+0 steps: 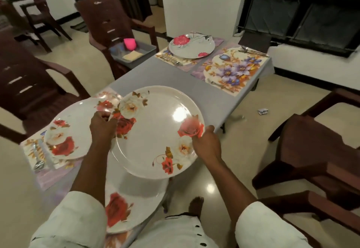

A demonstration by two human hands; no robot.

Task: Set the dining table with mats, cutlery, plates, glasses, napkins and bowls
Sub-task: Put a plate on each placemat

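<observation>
Two hands carry one rose-patterned plate point(155, 130) above the near end of the surface point(155, 72): the left hand point(103, 125) pinches its left rim, the right hand point(206, 140) its right rim. Another plate point(124, 208) lies just beneath, a third point(72, 130) on the left mat point(52, 173). If either grip slackens, I'd expect the plate to tip and knock the one below.

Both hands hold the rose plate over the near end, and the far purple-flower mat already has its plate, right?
Not quite. In the head view the purple-flower mat is bare; the far plate sits on the neighbouring mat. Both hands, left and right, do hold the rose plate.
</observation>
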